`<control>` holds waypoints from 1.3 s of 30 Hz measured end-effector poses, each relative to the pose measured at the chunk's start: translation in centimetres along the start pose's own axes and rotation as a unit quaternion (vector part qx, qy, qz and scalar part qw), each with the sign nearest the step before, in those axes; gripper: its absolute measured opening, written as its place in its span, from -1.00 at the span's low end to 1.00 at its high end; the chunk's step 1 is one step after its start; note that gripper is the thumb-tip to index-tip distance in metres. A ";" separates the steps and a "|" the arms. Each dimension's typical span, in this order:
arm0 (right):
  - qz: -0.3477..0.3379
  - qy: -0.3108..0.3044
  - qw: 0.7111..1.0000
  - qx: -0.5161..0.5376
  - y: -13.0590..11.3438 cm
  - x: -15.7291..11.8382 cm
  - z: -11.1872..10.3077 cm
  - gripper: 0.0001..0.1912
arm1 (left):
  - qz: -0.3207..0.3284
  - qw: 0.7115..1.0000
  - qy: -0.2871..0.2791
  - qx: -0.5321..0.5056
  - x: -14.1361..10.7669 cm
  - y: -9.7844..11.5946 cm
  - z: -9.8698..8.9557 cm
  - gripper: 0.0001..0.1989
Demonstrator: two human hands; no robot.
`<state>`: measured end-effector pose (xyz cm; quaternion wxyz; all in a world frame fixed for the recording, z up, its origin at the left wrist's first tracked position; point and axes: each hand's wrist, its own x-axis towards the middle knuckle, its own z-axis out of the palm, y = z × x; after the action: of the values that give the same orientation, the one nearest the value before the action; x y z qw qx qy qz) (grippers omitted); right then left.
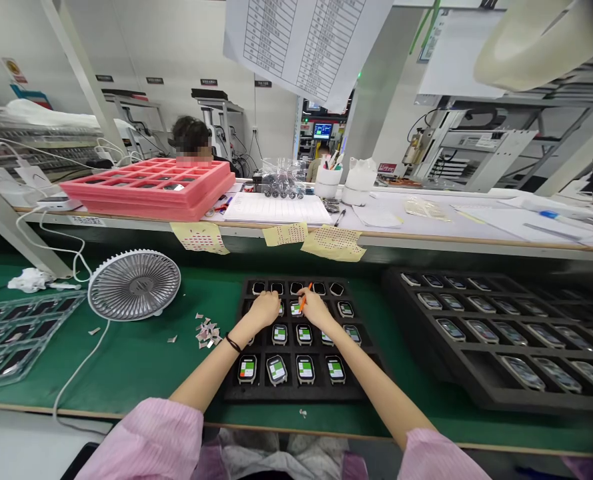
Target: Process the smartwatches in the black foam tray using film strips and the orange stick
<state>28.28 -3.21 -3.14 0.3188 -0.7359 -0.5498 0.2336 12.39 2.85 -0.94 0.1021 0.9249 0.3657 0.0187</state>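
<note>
Our left hand [263, 310] and right hand [317, 309] hover just apart over a black tray [296, 393] of smartwatches [305, 368]; the right pinches an orange stick [303, 297], the left's fingers hidden.

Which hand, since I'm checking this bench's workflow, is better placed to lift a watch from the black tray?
Left, probably: the left hand looks empty and sits over the black tray, while the right hand pinches an orange stick.
</note>
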 end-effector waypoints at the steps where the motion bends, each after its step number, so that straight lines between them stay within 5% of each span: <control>1: 0.004 -0.001 1.000 0.015 0.2 0.1 0.0 -0.73 | -0.005 1.000 -0.009 -0.004 0.2 0.0 -0.1 -0.71; 9: 0.053 -0.017 0.991 0.121 2.0 1.1 0.7 -0.70 | -0.028 0.992 -0.087 -0.083 0.9 -1.2 -0.9 -0.71; 16: 0.052 -0.052 0.983 0.169 2.2 1.6 0.8 -0.76 | 0.019 0.977 -0.123 -0.174 1.0 -2.5 -1.0 -0.49; 31: -0.002 -0.056 0.989 0.138 1.3 0.7 0.3 -0.79 | 0.043 0.937 -0.118 -0.325 1.0 -3.3 -0.5 -0.52; 39: 0.015 -0.053 0.963 0.265 1.5 0.8 -0.7 -0.73 | 0.019 0.899 -0.079 -0.430 -0.1 -3.6 -0.3 -0.47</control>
<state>29.96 -2.90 -3.70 0.4695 -0.6196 -0.4732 0.4144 9.88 5.43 -1.35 0.5186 0.7959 0.2949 0.1029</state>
